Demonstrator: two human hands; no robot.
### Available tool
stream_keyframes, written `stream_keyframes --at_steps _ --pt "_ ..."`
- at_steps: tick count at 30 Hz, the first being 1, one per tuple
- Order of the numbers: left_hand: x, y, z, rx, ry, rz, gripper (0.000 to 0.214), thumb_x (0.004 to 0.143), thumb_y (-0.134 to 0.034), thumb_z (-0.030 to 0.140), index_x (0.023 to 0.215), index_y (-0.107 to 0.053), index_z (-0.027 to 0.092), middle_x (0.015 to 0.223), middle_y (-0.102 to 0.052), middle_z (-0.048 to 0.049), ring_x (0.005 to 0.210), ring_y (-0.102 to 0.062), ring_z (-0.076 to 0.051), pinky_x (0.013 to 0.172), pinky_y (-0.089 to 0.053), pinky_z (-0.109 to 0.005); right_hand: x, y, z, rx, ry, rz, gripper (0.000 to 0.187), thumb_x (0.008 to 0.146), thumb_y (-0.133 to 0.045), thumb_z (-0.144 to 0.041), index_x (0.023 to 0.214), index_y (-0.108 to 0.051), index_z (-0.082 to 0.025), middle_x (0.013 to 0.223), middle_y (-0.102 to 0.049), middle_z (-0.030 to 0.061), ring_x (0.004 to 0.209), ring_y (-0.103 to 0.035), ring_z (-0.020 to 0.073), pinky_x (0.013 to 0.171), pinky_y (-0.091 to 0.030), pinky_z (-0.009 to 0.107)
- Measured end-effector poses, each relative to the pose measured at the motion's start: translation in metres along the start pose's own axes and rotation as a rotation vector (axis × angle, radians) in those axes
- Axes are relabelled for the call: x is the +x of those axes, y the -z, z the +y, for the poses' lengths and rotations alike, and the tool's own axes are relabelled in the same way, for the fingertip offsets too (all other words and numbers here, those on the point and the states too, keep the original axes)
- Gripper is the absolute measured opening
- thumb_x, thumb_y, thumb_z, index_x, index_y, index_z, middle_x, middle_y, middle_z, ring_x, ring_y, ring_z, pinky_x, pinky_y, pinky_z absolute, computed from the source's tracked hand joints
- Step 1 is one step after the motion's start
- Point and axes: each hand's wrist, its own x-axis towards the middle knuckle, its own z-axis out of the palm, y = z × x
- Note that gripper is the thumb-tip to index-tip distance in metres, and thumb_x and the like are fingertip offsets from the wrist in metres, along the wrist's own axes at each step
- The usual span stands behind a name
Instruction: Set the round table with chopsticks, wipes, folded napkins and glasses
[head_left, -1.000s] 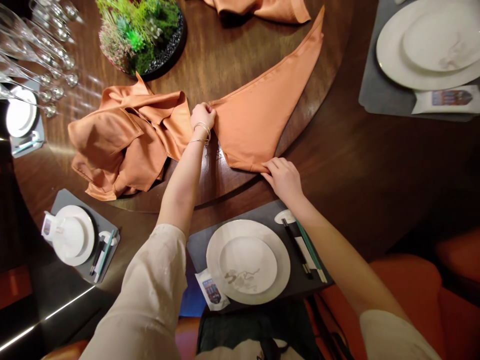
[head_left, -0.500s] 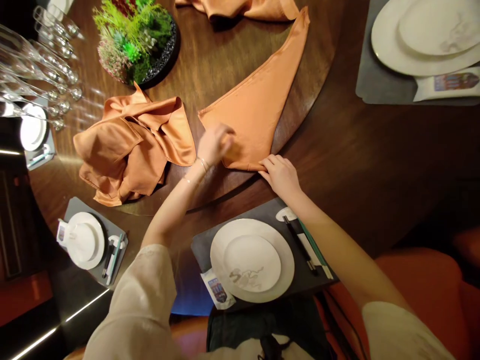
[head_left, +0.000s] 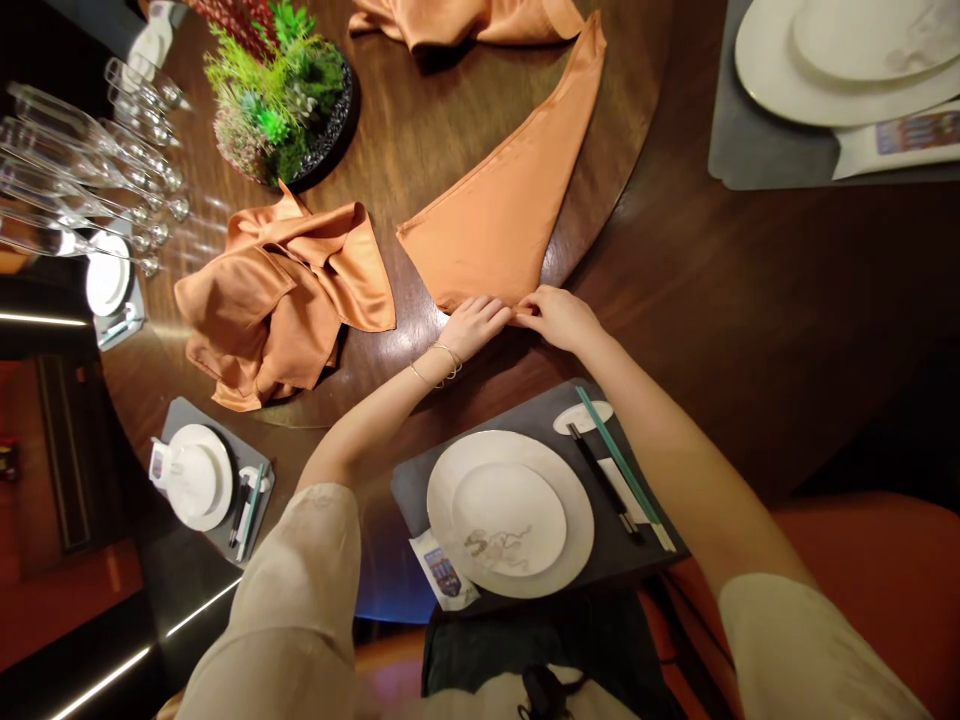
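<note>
An orange cloth napkin [head_left: 495, 210], folded to a pointed shape, lies on the raised round wooden turntable [head_left: 420, 110]. Its narrow tip points to the far right. At its near edge, my left hand [head_left: 474, 326] has its fingers bent together over the fabric. Beside it my right hand [head_left: 561, 318] pinches the near right corner of the same napkin between thumb and fingers. The two hands' fingertips almost meet. To the left rests a crumpled pile of orange napkins [head_left: 277, 300]. Another orange napkin [head_left: 465, 22] lies at the top edge of the view.
A planter with greenery [head_left: 281, 95] stands behind the pile, and several stemmed glasses [head_left: 97, 160] are at far left. Nearest me, a placemat [head_left: 409, 490] carries stacked plates [head_left: 510, 515] and chopsticks [head_left: 622, 470]. More settings include a large plate [head_left: 780, 90] at right and plates [head_left: 196, 478] at left.
My left hand has come down and right from above the napkin to its near edge, beside my right hand. That near edge now looks turned up slightly. The view has shifted a little.
</note>
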Motion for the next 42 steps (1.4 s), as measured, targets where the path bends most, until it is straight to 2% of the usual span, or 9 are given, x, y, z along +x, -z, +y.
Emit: stream_keyframes --at_steps 7,11,14,18,21,26,31,35,42 --pt "0.013 0.006 -0.003 -0.118 0.084 -0.043 0.023 0.097 -0.045 0.026 0.108 -0.061 0.015 0.104 -0.068 -0.0101 0.1 -0.06 -0.021 0.088 -0.042 -0.035 -0.025 -0.011 -0.014 -0.152 0.099 0.278 0.03 0.095 -0.048 -0.035 0.116 -0.058 -0.015 0.112 -0.059 0.0164 0.103 -0.053 0.0291 0.08 -0.043 0.04" --pt "0.016 0.011 0.002 -0.104 0.116 -0.006 0.029 0.096 -0.045 0.025 0.121 -0.058 0.016 0.121 -0.064 -0.0129 0.117 -0.054 -0.024 0.096 -0.038 -0.039 -0.019 -0.018 -0.004 -0.12 0.078 0.302 0.027 0.097 -0.044 -0.033 0.112 -0.059 -0.016 0.108 -0.059 0.0148 0.101 -0.052 0.0283 0.079 -0.043 0.039" --pt "0.018 0.012 0.008 -0.055 0.133 0.002 0.037 0.095 -0.047 0.024 0.13 -0.052 0.015 0.122 -0.062 -0.0147 0.118 -0.052 -0.026 0.096 -0.037 -0.041 -0.009 -0.022 0.004 -0.081 0.026 0.322 0.028 0.098 -0.041 -0.033 0.108 -0.062 -0.017 0.106 -0.06 0.0136 0.099 -0.052 0.0275 0.078 -0.043 0.038" --pt "0.02 0.012 0.01 -0.03 0.075 -0.037 0.031 0.097 -0.043 0.028 0.12 -0.058 0.014 0.104 -0.065 -0.0125 0.105 -0.057 -0.025 0.094 -0.037 -0.039 -0.01 -0.025 0.002 -0.102 0.012 0.312 0.032 0.099 -0.035 -0.03 0.102 -0.064 -0.017 0.105 -0.06 0.0138 0.096 -0.053 0.0266 0.077 -0.042 0.037" --pt "0.022 0.013 0.007 -0.032 0.048 -0.05 0.028 0.098 -0.042 0.032 0.112 -0.06 0.015 0.099 -0.065 -0.0109 0.1 -0.057 -0.024 0.093 -0.037 -0.038 -0.022 -0.026 -0.003 -0.146 0.039 0.324 0.03 0.098 -0.036 -0.027 0.11 -0.061 -0.015 0.109 -0.06 0.0148 0.099 -0.052 0.0273 0.08 -0.041 0.038" --pt "0.028 0.019 0.0 -0.079 0.071 -0.063 0.029 0.096 -0.048 0.037 0.111 -0.06 0.016 0.109 -0.064 -0.0117 0.107 -0.055 -0.025 0.092 -0.036 -0.037 -0.031 -0.022 0.0 -0.122 0.103 0.339 0.031 0.096 -0.043 -0.03 0.12 -0.055 -0.015 0.116 -0.059 0.0154 0.104 -0.051 0.0283 0.084 -0.041 0.04" --pt "0.032 0.018 -0.001 -0.075 0.083 -0.032 0.037 0.095 -0.049 0.034 0.127 -0.054 0.015 0.117 -0.061 -0.0141 0.112 -0.052 -0.027 0.091 -0.037 -0.038 -0.013 -0.021 0.008 -0.066 0.027 0.341 0.033 0.097 -0.038 -0.035 0.111 -0.062 -0.018 0.114 -0.056 0.0154 0.103 -0.05 0.0291 0.082 -0.042 0.04" --pt "0.03 0.015 0.003 -0.058 0.072 -0.061 0.029 0.096 -0.046 0.03 0.117 -0.058 0.014 0.108 -0.063 -0.0133 0.105 -0.055 -0.026 0.09 -0.037 -0.037 -0.008 -0.023 0.004 -0.05 -0.033 0.332 0.037 0.098 -0.031 -0.033 0.105 -0.064 -0.017 0.114 -0.056 0.0164 0.101 -0.051 0.029 0.082 -0.042 0.041" --pt "0.036 0.016 -0.004 -0.123 0.08 -0.036 0.03 0.098 -0.043 0.034 0.116 -0.058 0.016 0.113 -0.062 -0.0126 0.108 -0.055 -0.025 0.093 -0.037 -0.038 -0.021 -0.017 -0.001 -0.095 0.03 0.353 0.033 0.095 -0.042 -0.029 0.122 -0.054 -0.014 0.12 -0.056 0.0181 0.109 -0.049 0.0307 0.088 -0.039 0.043"
